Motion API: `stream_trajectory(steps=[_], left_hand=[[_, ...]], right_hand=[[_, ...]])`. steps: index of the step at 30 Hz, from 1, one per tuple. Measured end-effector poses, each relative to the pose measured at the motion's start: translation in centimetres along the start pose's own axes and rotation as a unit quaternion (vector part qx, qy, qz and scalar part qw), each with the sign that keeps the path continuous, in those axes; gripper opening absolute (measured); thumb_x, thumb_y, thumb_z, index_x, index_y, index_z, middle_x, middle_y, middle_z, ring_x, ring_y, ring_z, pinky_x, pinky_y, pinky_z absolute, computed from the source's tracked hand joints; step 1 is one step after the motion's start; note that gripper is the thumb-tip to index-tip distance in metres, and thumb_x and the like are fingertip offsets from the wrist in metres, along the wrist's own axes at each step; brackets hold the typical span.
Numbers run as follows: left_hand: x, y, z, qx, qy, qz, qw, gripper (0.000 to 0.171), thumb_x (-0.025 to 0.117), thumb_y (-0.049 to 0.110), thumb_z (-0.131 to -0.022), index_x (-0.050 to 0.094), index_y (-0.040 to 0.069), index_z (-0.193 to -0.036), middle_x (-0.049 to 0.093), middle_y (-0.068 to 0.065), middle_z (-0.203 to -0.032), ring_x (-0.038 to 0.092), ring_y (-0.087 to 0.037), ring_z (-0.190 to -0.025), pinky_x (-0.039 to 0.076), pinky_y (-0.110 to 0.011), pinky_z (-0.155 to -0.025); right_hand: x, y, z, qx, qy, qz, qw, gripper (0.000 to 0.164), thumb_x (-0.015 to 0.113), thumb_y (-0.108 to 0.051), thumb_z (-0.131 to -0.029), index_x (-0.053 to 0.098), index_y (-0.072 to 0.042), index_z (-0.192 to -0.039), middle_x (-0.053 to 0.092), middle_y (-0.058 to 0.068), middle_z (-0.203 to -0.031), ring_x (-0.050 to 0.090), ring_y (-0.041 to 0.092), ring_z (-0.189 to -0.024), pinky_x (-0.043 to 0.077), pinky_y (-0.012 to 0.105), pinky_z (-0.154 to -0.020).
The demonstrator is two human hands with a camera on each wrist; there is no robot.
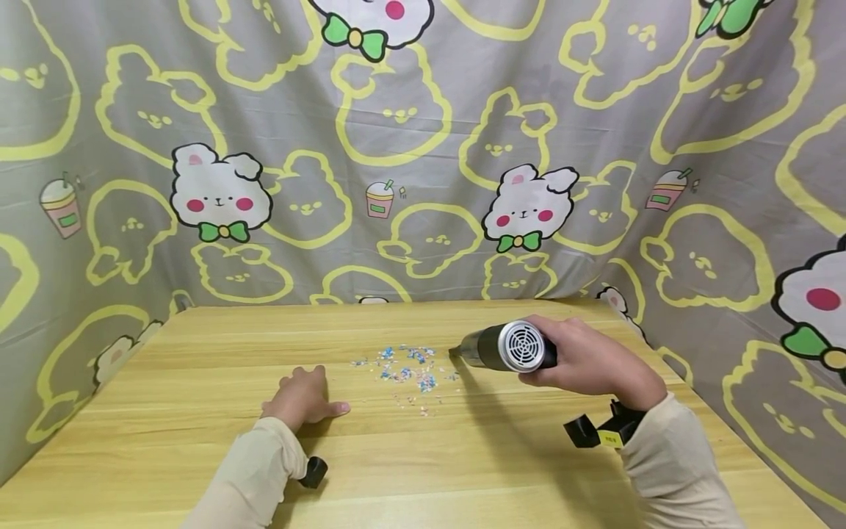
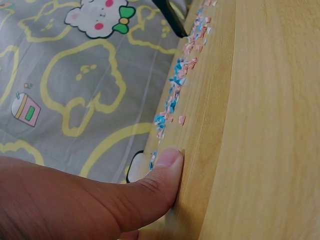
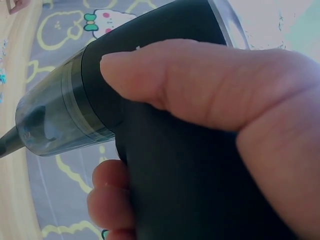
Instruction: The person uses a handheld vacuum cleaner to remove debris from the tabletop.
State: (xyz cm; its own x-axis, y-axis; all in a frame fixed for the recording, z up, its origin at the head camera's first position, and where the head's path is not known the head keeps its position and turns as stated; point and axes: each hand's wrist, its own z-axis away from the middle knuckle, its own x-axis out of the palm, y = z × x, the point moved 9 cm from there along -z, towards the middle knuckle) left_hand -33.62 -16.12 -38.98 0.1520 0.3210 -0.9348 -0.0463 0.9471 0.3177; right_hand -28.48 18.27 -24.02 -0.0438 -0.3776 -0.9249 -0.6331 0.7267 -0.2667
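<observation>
My right hand (image 1: 581, 360) grips the black handle of a handheld vacuum cleaner (image 1: 492, 348), fingers and thumb wrapped round it in the right wrist view. Its clear dust cup (image 3: 50, 110) ends in a narrow black nozzle (image 1: 454, 352), whose tip points down at the right edge of a scatter of paper scraps (image 1: 427, 382). The scraps are small, blue, pink and white. To the left of them, my left hand (image 1: 304, 397) rests on the tabletop with its thumb stretched toward the scraps; it holds nothing.
The wooden table (image 1: 370, 470) runs back to a grey curtain (image 1: 436, 132) with cartoon bears, which also hangs along both sides. Black wrist cameras (image 1: 314, 472) sit at both cuffs.
</observation>
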Motion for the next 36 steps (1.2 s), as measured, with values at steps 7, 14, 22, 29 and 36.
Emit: stream_trajectory(steps=[7,14,22,29,36], left_hand=[[-0.10,0.05,0.11,0.002,0.001,-0.001,1.0000,0.090,0.073,0.053,-0.074,0.041,-0.006,-0.134,0.036,-0.044,-0.131,0.034,-0.062,-0.117,0.028,-0.086,-0.081],[-0.01,0.01,0.03,0.002,0.001,-0.001,1.0000,0.092,0.073,0.054,-0.074,0.040,-0.006,-0.135,0.036,-0.044,-0.131,0.034,-0.062,-0.117,0.027,-0.086,-0.081],[0.02,0.08,-0.01,-0.003,-0.002,-0.006,1.0000,0.091,0.073,0.054,-0.073,0.041,-0.006,-0.134,0.036,-0.044,-0.131,0.032,-0.064,-0.118,0.026,-0.086,-0.080],[-0.06,0.10,0.03,0.001,0.000,-0.005,1.0000,0.090,0.073,0.054,-0.073,0.043,-0.007,-0.132,0.037,-0.044,-0.130,0.033,-0.063,-0.117,0.026,-0.087,-0.079],[0.03,0.20,-0.04,0.001,-0.003,-0.007,1.0000,0.092,0.073,0.054,-0.074,0.040,-0.007,-0.135,0.034,-0.045,-0.132,0.031,-0.064,-0.119,0.026,-0.087,-0.080]], right_hand=[[0.18,-0.08,-0.20,-0.004,-0.002,-0.004,1.000,0.053,0.080,-0.028,-0.074,0.055,-0.013,-0.117,0.067,-0.004,-0.092,0.061,0.009,-0.081,0.053,0.039,-0.074],[0.35,-0.22,-0.27,-0.010,-0.004,-0.008,1.000,0.053,0.080,-0.028,-0.074,0.055,-0.013,-0.118,0.068,-0.004,-0.092,0.061,0.008,-0.080,0.053,0.039,-0.073],[0.45,-0.41,-0.32,-0.016,0.000,-0.011,1.000,0.055,0.081,-0.026,-0.073,0.054,-0.013,-0.120,0.068,-0.004,-0.092,0.062,0.007,-0.080,0.054,0.038,-0.073],[0.66,-0.40,-0.38,-0.012,-0.006,-0.018,1.000,0.055,0.080,-0.026,-0.074,0.054,-0.013,-0.121,0.068,-0.004,-0.093,0.062,0.008,-0.081,0.054,0.039,-0.074],[0.82,-0.28,-0.41,-0.011,-0.009,-0.025,1.000,0.056,0.081,-0.026,-0.074,0.054,-0.013,-0.121,0.068,-0.003,-0.094,0.062,0.008,-0.082,0.054,0.040,-0.075]])
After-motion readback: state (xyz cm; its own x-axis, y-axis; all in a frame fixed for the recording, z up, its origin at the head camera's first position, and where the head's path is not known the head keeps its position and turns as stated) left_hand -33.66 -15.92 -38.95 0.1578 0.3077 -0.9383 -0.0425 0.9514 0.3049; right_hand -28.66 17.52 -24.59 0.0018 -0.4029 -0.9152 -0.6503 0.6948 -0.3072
